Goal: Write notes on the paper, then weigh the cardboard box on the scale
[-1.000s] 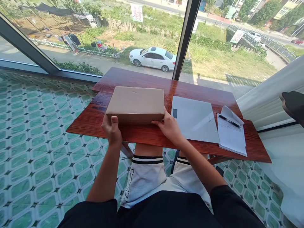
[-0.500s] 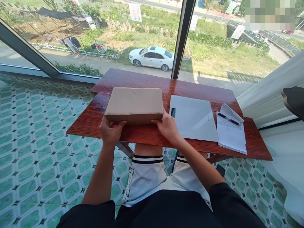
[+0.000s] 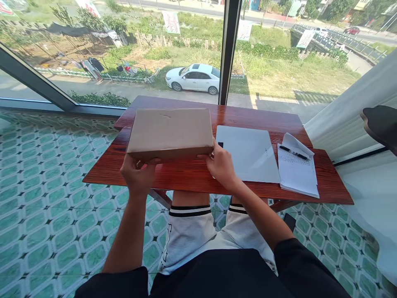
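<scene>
Cardboard box (image 3: 170, 131) at frame centre-left, on red wooden table (image 3: 198, 176), flaps closed. Left hand (image 3: 136, 174) clamped on near-left corner, fingers curled under front edge; right hand (image 3: 221, 165) gripping near-right corner, thumb on top. Near edge looks tipped up slightly (lift barely begun, by my reading). Box overhangs nothing; white laptop (image 3: 248, 153) just beside right hand, notebook with pen (image 3: 297, 167) further right. Open tabletop only along near strip.

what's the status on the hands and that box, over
Left hand and right hand grip the cardboard box at its near corners. Box over the wooden table. Closed laptop just right of it.
</scene>
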{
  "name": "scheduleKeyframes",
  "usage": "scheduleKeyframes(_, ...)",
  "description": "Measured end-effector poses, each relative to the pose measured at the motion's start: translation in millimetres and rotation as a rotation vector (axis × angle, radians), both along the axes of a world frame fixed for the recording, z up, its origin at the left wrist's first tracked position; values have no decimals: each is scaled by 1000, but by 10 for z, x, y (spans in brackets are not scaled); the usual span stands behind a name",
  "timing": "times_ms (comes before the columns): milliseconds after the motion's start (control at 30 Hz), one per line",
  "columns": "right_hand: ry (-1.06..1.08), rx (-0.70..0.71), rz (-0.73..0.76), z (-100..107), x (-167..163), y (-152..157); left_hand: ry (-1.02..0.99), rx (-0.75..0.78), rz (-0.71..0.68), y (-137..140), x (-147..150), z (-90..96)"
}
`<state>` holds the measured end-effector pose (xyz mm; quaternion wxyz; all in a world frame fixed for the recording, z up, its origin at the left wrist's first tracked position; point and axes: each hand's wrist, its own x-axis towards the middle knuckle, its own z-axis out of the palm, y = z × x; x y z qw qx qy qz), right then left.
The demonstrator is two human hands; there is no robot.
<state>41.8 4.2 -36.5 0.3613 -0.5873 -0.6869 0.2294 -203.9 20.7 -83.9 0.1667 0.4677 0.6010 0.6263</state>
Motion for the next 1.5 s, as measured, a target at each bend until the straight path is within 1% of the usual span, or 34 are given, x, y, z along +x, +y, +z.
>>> scheduleKeyframes(167, -12, 17, -57, 33, 275, -28, 37, 5, -35, 42, 259, 60)
scheduleKeyframes(367, -7, 41, -106, 35, 708, -98, 103, -11, -164, 66, 630, 108)
scheduleKeyframes(633, -23, 39, -238, 40, 1264, -206, 169, -17, -268, 125, 1167, 162)
scheduleKeyframes(900, 40, 55, -289, 3, 1720, -324, 234, -39, -426, 106, 1554, 192)
scheduleKeyframes(1033, 1, 57, -313, -45, 1912, -364, 245, -50, -511, 96, 1703, 179)
scheduleKeyframes(1200, 8, 54, -316, -80, 2093, -418, 252, -51, -603, 94, 1830, 117)
scheduleKeyframes(1500, 18, 20, -303, -175, 2206, -485, 259, -68, -660, 48, 1893, 45)
